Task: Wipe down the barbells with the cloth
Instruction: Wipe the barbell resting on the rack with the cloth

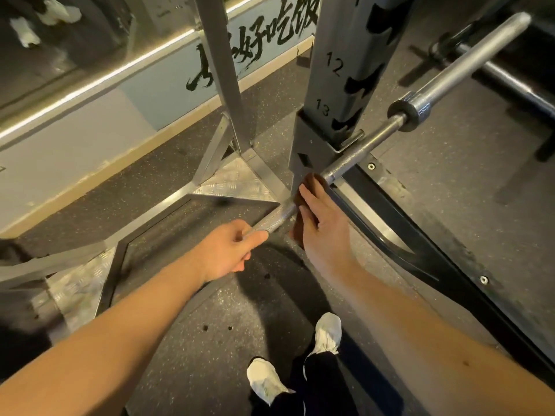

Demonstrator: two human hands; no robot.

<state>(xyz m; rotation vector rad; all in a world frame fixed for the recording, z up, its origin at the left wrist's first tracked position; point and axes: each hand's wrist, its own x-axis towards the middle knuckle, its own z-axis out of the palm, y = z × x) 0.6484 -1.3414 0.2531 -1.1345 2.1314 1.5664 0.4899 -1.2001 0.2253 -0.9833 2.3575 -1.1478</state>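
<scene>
Nearest the lens: the left forearm (90, 340) and the right forearm (435, 340), both bare, are seen entering from the bottom edge and reaching up to the barbell (348, 160). Below the barbell, between the forearms, two white shoes (265, 382) are planted on the speckled rubber floor (195, 310).

Barbell: the shaft is seen running from lower left to upper right and is carried on the rack hook (318, 151).

Left grip (228, 250): clamped round the knurled shaft at the barbell's lowest visible point, fingers wrapped fully about it.

Behind the barbell on its left side, a checker-plate base (237, 181) and a wall panel (168, 85) painted with black brushed characters are noted.

Cloth (301, 202): brown, folded over the shaft just up-bar from the left grip, with a flap hanging below the bar. A short bare stretch of knurling is left between the two.

Right grip (321, 223): closed on the cloth, fingers laid over the top of the shaft, so that the cloth is held against the steel.

Upright (339, 85): grey, stamped 12 and 13, set just behind the barbell. The hook is mounted on it below the 13 mark.

Past the upright, the collar and smooth sleeve (468, 64) are seen extending to the upper right. Beneath this part of the barbell a black strip (420, 244) with screw heads is laid on the floor. Beyond the sleeve, a second bar (510, 82) is seen lying low near the floor.
</scene>
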